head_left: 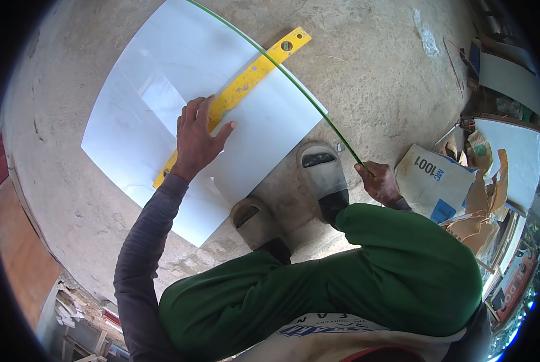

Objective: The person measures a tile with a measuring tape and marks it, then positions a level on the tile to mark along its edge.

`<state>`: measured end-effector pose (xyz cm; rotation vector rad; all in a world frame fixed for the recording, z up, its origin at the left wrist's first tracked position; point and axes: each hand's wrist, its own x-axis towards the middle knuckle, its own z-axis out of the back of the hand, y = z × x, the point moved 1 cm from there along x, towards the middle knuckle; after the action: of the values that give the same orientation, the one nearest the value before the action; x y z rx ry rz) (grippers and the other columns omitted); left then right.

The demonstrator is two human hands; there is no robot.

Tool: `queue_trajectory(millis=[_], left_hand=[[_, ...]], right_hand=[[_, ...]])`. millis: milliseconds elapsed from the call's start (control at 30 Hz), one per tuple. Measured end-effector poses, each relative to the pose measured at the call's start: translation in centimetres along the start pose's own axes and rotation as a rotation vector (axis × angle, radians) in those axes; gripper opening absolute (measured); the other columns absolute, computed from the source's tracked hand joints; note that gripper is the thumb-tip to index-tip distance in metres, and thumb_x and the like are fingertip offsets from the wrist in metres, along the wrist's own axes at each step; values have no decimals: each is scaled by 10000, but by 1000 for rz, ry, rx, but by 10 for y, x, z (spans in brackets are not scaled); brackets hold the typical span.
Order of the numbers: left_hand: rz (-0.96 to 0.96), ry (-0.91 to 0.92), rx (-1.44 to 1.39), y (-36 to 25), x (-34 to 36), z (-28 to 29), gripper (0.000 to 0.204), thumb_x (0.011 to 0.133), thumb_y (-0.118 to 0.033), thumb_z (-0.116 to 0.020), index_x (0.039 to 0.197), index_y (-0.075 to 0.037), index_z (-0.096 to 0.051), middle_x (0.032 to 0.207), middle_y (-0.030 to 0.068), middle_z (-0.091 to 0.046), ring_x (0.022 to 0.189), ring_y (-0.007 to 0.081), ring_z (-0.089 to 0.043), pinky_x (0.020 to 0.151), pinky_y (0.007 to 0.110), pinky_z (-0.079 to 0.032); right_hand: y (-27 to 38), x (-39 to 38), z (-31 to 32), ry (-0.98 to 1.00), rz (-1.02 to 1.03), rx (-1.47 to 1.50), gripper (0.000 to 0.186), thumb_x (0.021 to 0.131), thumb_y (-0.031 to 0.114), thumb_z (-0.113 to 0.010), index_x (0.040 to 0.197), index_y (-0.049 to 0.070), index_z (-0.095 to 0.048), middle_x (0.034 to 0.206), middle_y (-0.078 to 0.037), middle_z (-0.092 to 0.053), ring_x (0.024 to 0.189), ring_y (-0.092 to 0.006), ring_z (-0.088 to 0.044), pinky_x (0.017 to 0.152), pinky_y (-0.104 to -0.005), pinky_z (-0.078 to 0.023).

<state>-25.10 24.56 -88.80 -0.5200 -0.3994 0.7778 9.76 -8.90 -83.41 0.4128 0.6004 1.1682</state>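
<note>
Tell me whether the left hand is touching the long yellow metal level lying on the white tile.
Touching. The head view shows the left hand pressed flat across the long yellow metal level, fingers spread over it, on the white tile.

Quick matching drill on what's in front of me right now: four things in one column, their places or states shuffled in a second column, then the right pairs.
1. left hand
2. right hand
3. yellow level
4. green line

A. lies diagonally across the white tile
B. pinches the near end of the line
C. presses flat on the level
D. runs taut from the hand over the tile

Pairs: 1-C, 2-B, 3-A, 4-D
</note>
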Motion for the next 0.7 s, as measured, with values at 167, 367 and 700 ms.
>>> queue_trajectory(millis=[167, 367, 700], left_hand=[[81, -26, 118, 31, -9, -26, 698, 928, -397, -864, 1499, -75, -624, 1333, 127, -609, 1241, 331, -594, 1065, 484, -497], [86, -26, 14, 31, -4, -27, 639, 929, -382, -854, 1453, -65, -672, 1280, 127, -599, 1192, 330, -597, 1015, 477, -499], [145, -23, 5, 30, -5, -26, 568, 946, -333, -839, 1429, -76, -685, 1280, 112, -610, 1182, 318, -613, 995, 464, -512]], right_hand=[[-44, -59, -25, -14, -106, -90, 207, 986, 201, -845, 904, 31, -758, 742, -153, -707, 668, -364, -724, 609, -465, -537], [-22, 12, -26, -36, -27, -218, 335, 916, 316, -911, 989, 22, -767, 943, -152, -760, 808, -354, -773, 709, -468, -614], [58, 189, -72, 121, 20, 2, 251, 976, 261, -827, 971, 33, -721, 823, -159, -727, 761, -351, -744, 697, -449, -575]])
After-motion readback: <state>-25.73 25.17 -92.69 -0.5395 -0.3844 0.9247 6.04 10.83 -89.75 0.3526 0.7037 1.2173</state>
